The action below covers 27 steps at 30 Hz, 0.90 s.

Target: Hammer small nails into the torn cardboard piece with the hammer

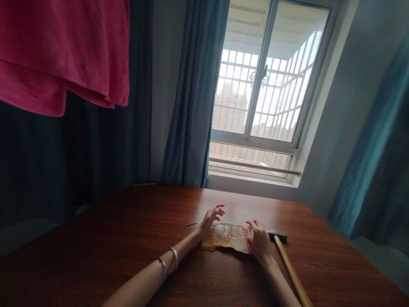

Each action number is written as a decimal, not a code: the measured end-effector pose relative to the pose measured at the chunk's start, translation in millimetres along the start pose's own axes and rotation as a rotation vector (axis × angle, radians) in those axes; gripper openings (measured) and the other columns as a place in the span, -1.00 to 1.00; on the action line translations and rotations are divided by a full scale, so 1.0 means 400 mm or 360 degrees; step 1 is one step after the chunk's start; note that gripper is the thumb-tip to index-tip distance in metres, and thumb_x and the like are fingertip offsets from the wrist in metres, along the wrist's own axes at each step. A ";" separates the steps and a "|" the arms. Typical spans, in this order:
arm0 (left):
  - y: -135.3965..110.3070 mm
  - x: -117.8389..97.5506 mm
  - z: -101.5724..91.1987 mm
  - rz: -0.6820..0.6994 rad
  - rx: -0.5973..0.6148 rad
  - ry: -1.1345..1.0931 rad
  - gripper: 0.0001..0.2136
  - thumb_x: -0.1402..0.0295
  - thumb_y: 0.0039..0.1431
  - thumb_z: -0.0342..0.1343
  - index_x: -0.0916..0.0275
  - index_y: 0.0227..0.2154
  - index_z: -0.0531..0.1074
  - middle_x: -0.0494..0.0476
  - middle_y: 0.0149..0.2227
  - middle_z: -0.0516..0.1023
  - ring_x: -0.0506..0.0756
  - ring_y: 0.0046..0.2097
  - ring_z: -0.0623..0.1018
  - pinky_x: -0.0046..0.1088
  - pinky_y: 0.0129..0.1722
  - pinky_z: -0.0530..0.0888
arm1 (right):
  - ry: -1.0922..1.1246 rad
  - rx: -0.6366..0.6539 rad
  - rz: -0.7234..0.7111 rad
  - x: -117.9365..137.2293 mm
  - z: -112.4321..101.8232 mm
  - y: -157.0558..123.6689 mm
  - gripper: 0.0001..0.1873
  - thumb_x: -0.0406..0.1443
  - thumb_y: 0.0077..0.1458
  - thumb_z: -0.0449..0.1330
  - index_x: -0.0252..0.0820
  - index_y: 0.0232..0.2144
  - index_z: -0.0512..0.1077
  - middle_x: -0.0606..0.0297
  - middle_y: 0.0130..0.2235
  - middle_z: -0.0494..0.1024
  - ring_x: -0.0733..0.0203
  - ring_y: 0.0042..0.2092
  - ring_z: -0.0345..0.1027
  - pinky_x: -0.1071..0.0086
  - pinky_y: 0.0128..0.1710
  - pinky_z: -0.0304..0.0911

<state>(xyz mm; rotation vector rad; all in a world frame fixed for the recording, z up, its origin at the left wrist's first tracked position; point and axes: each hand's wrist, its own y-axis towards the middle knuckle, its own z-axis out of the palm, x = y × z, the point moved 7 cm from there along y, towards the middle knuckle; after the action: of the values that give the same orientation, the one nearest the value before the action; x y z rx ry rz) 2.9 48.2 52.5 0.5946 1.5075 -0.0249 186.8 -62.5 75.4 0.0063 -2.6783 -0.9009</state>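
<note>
Head view. Hidden/cut off 1st: R hand (258, 238) covers the R end of the patterned cloth (238, 239), so I can't tell if its curled fingers pinch the edge or just rest there; gap b/w thumb & fingers looks narrow. L hand (214, 214) is clear of this: fingers spread loosely, wide, over the far L corner of the cloth, wrist near the cloth's L edge. Whether it touches the fabric, can't tell. Both forearms run out of frame at bottom, as does the handle end of the hammer (291, 268). Pink fabric (70, 55), upper L, is cut by top & L edges. Thin dark rod (191, 224) lies L of L hand; too small for me to ID.

Surface/room: brown wood-grain table (153, 224), sheen toward the far edge. Behind: window (234, 104) w/ bars & bldgs outside, blue curtain (193, 102) to its L, another curtain (367, 157) far R. L bkgd v. dark. Two silvery bracelets (174, 256) on L forearm.

Cloth: mid-table, b/w the hands; pale w/ dark specks, yellowish patch at near L, pink strip at R, near edge wavy. Row of thin upright pins (227, 227) at its far side, w/ a whitish, see-through patch just below. Hammer, dark head & wood handle, lies just R of R hand.
</note>
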 end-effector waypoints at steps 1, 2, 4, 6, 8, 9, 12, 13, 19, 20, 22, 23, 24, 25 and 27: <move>0.015 -0.014 -0.023 0.0007 -0.0024 0.0075 -0.54 0.08 0.10 -0.12 0.37 -0.14 0.40 0.24 -0.26 0.47 0.09 -0.23 0.46 -0.46 -0.33 0.39 | 0.0013 0.0000 -0.0015 -0.001 -0.001 -0.008 -0.68 -0.39 0.08 -0.04 -0.25 -0.20 0.47 0.12 -0.26 0.45 0.11 -0.18 0.33 0.38 -0.16 0.18; 0.032 -0.028 -0.048 -0.0009 -0.0030 0.0184 -0.56 0.10 0.08 -0.09 0.39 -0.22 0.44 0.25 -0.31 0.48 0.08 -0.28 0.46 -0.48 -0.38 0.37 | 0.0027 0.0007 -0.0029 -0.002 -0.002 -0.014 -0.68 -0.39 0.08 -0.04 -0.24 -0.21 0.47 0.13 -0.27 0.45 0.12 -0.19 0.33 0.38 -0.16 0.18; 0.064 -0.056 -0.105 -0.0052 -0.0008 0.0497 -0.62 0.16 0.01 -0.01 0.40 -0.31 0.47 0.21 -0.39 0.50 0.06 -0.37 0.45 -0.50 -0.45 0.34 | 0.0058 0.0023 -0.0043 -0.003 -0.008 -0.024 -0.69 -0.39 0.08 -0.05 -0.22 -0.24 0.47 0.15 -0.28 0.45 0.14 -0.21 0.34 0.39 -0.18 0.19; 0.083 -0.082 -0.158 -0.0035 0.0126 0.0883 -0.68 0.22 -0.07 0.07 0.36 -0.33 0.50 0.15 -0.42 0.51 0.05 -0.37 0.46 -0.51 -0.40 0.34 | 0.0083 0.0022 -0.0047 -0.002 -0.014 -0.027 -0.70 -0.39 0.09 -0.05 -0.21 -0.25 0.47 0.16 -0.29 0.44 0.15 -0.22 0.34 0.39 -0.19 0.20; 0.083 -0.078 -0.206 -0.0150 0.0331 0.1211 -0.77 0.28 -0.16 0.12 0.32 -0.43 0.52 0.09 -0.47 0.51 0.04 -0.39 0.46 -0.52 -0.39 0.33 | 0.0099 0.0009 -0.0046 0.000 -0.019 -0.027 -0.71 -0.38 0.09 -0.04 -0.20 -0.27 0.47 0.17 -0.29 0.44 0.15 -0.23 0.35 0.39 -0.21 0.20; 0.075 -0.066 -0.228 -0.0261 0.0432 0.1351 -0.80 0.32 -0.21 0.14 0.31 -0.48 0.52 0.07 -0.50 0.51 0.04 -0.42 0.46 -0.53 -0.41 0.32 | 0.0107 0.0007 -0.0045 0.002 -0.019 -0.027 -0.72 -0.37 0.09 -0.04 -0.19 -0.28 0.47 0.18 -0.30 0.44 0.16 -0.24 0.35 0.39 -0.22 0.21; 0.041 -0.020 -0.282 -0.0613 0.0623 0.1618 -0.88 0.40 -0.36 0.17 0.28 -0.61 0.49 0.03 -0.59 0.48 0.03 -0.48 0.43 -0.53 -0.49 0.28 | 0.0136 0.0022 -0.0039 0.006 -0.017 -0.028 -0.74 -0.35 0.10 -0.03 -0.17 -0.33 0.47 0.19 -0.31 0.44 0.17 -0.26 0.36 0.39 -0.24 0.21; 0.030 -0.004 -0.288 -0.0712 0.0695 0.1650 -0.88 0.42 -0.38 0.17 0.28 -0.63 0.49 0.03 -0.61 0.48 0.04 -0.50 0.43 -0.53 -0.51 0.27 | 0.0145 0.0033 -0.0037 0.007 -0.015 -0.029 -0.74 -0.35 0.10 -0.03 -0.17 -0.34 0.47 0.19 -0.31 0.44 0.17 -0.27 0.36 0.39 -0.25 0.21; 0.023 0.041 -0.273 -0.0704 0.0759 0.1687 -0.83 0.38 -0.38 0.18 0.27 -0.57 0.51 0.05 -0.58 0.49 0.04 -0.52 0.42 -0.52 -0.55 0.24 | 0.0178 0.0050 -0.0029 0.009 -0.012 -0.034 -0.73 -0.33 0.12 -0.05 -0.16 -0.36 0.47 0.21 -0.32 0.44 0.19 -0.28 0.37 0.42 -0.26 0.20; 0.026 0.046 -0.272 -0.0687 0.0747 0.1698 -0.83 0.36 -0.37 0.19 0.27 -0.57 0.51 0.05 -0.57 0.50 0.04 -0.51 0.42 -0.52 -0.55 0.24 | 0.0189 0.0055 -0.0023 0.008 -0.011 -0.035 -0.73 -0.33 0.12 -0.05 -0.15 -0.37 0.47 0.22 -0.32 0.44 0.20 -0.29 0.37 0.42 -0.27 0.20; 0.030 0.056 -0.272 -0.0685 0.0747 0.1713 -0.82 0.35 -0.37 0.20 0.27 -0.56 0.51 0.05 -0.56 0.50 0.04 -0.51 0.43 -0.52 -0.54 0.25 | 0.0206 0.0064 -0.0003 0.006 -0.008 -0.036 -0.72 -0.32 0.12 -0.05 -0.14 -0.39 0.47 0.23 -0.34 0.44 0.21 -0.31 0.37 0.43 -0.27 0.20; 0.031 0.060 -0.271 -0.0689 0.0751 0.1716 -0.82 0.36 -0.37 0.20 0.27 -0.56 0.51 0.05 -0.55 0.50 0.03 -0.51 0.43 -0.53 -0.54 0.26 | 0.0211 0.0066 0.0006 0.006 -0.008 -0.037 -0.72 -0.32 0.12 -0.05 -0.14 -0.39 0.48 0.23 -0.34 0.44 0.22 -0.31 0.37 0.44 -0.27 0.20; 0.032 0.064 -0.271 -0.0693 0.0755 0.1714 -0.82 0.37 -0.37 0.19 0.28 -0.56 0.51 0.06 -0.55 0.51 0.03 -0.50 0.43 -0.53 -0.53 0.26 | 0.0213 0.0068 0.0012 0.006 -0.007 -0.037 -0.72 -0.33 0.11 -0.05 -0.14 -0.39 0.48 0.23 -0.33 0.44 0.22 -0.31 0.37 0.44 -0.27 0.20; 0.032 0.066 -0.269 -0.0691 0.0760 0.1705 -0.82 0.38 -0.36 0.18 0.28 -0.55 0.51 0.06 -0.55 0.50 0.03 -0.50 0.43 -0.53 -0.53 0.26 | 0.0213 0.0070 0.0016 0.006 -0.007 -0.038 -0.72 -0.33 0.11 -0.05 -0.14 -0.39 0.48 0.23 -0.33 0.44 0.23 -0.32 0.37 0.44 -0.28 0.20; 0.032 0.067 -0.264 -0.0676 0.0769 0.1685 -0.83 0.41 -0.35 0.14 0.29 -0.55 0.51 0.05 -0.55 0.50 0.03 -0.50 0.43 -0.53 -0.54 0.25 | 0.0217 0.0075 0.0020 0.008 -0.006 -0.039 -0.71 -0.33 0.11 -0.05 -0.14 -0.38 0.48 0.23 -0.33 0.44 0.23 -0.32 0.37 0.45 -0.30 0.20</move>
<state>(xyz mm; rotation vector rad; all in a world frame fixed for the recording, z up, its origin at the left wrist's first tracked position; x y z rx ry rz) -87.5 108.6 37.0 0.6947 2.6819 -0.4761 182.9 -76.7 69.1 0.0593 -2.5695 -0.8031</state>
